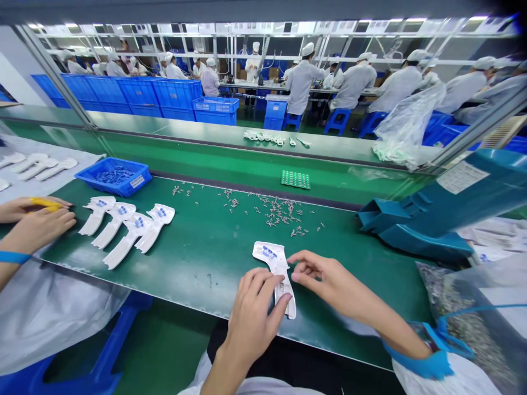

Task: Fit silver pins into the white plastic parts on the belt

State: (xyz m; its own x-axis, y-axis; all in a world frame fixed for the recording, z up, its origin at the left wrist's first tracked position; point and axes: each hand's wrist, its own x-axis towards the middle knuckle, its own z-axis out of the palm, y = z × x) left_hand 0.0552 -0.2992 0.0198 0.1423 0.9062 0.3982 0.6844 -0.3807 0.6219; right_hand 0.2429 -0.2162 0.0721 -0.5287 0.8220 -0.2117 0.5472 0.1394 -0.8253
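here's the long green workbench belt (pixel 197 263) running across the view, a teal plastic chute (pixel 411 230) at its far right with a white paper label (pixel 461 176), print too small to read. a blue plastic tray of small parts (pixel 113 175) sits upper left, four white paddle-shaped pieces (pixel 135 230) lined up beside a co-worker's hands (pixel 37 222). and at the front edge, a white paddle-shaped piece with blue dots (pixel 274 269), its tiny print unreadable: the left hand (pixel 251 318) has its fingers curled closed on the stem, the right hand (pixel 329 280) pinching the edge between thumb and fingertips. silver metal bits (pixel 275 211) scatter just beyond.
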